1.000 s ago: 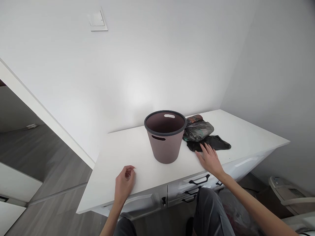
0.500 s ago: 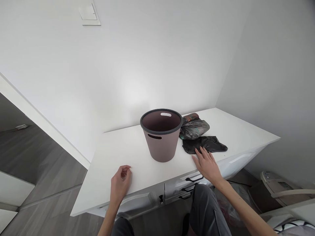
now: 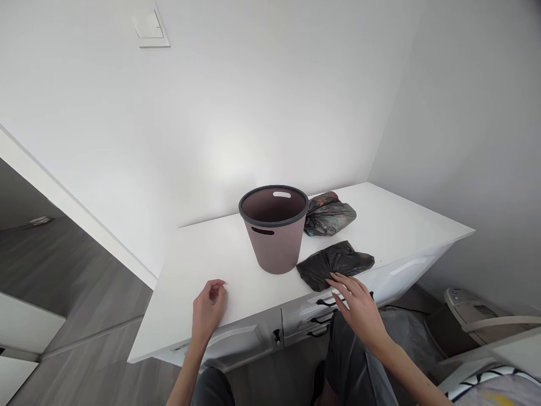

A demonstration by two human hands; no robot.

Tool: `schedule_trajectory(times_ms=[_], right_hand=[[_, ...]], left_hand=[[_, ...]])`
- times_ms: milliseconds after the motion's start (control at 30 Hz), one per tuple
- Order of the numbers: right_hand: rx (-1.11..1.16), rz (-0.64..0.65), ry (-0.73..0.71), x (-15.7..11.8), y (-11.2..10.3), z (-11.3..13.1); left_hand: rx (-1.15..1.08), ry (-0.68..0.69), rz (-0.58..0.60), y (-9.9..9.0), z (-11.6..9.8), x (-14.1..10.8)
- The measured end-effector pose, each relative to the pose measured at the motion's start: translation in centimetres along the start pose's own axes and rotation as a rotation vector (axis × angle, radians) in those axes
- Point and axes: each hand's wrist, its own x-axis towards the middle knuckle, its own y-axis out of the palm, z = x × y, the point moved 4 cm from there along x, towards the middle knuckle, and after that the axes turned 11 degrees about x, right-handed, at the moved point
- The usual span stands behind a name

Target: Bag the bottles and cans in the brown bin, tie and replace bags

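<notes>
A mauve bin (image 3: pixel 278 248) with a dark rim stands upright on the white countertop (image 3: pixel 203 248). Beside its right side, towards the wall, lies a filled, dark see-through bag (image 3: pixel 332 216). A flat black plastic bag (image 3: pixel 333 262) rests nearer the counter's front edge, its left end close to the bin's base. The fingertips of my right hand (image 3: pixel 357 307) touch this flat bag's front part, fingers spread and not wrapped round it. My left hand (image 3: pixel 210 307) rests on the counter at the left, thumb and fingertips pinched together; whatever they may hold is too small to name.
Cabinet drawers with black handles (image 3: pixel 325 303) lie below the front edge, close to my knees. A beige and brown appliance (image 3: pixel 465 321) stands at the lower right. A wall switch (image 3: pixel 151 27) is at the upper left.
The flat black bag has shifted towards me and to the left, and lies more tilted. My right hand has moved back with it towards the front edge. My left hand keeps its pinch.
</notes>
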Motion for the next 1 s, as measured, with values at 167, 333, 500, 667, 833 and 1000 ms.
schedule_trajectory(times_ms=[167, 333, 500, 667, 833, 1000], right_hand=[[0.396, -0.016, 0.174, 0.0, -2.2, 2.1], [1.159, 0.034, 0.595, -1.2, -3.9, 6.5], [1.536, 0.003, 0.824, -0.7, -5.3, 11.2], [1.533, 0.057, 0.750, 0.0, -5.3, 13.1], [1.103, -0.111, 0.643, -2.0, -6.3, 13.4], [0.900, -0.014, 0.415, -2.7, -7.6, 16.3]], left_hand=[[-0.034, -0.008, 0.027, -0.5, -1.0, -0.6], [-0.249, 0.027, 0.138, -1.0, -6.3, -5.3], [-0.453, 0.233, 0.585, -1.6, -13.4, -10.7], [-0.381, 0.165, 0.549, -2.5, -14.7, -12.0], [-0.261, 0.117, 0.346, -3.3, -13.8, -12.8], [-0.174, 0.227, 0.251, -4.6, -14.2, -14.3]])
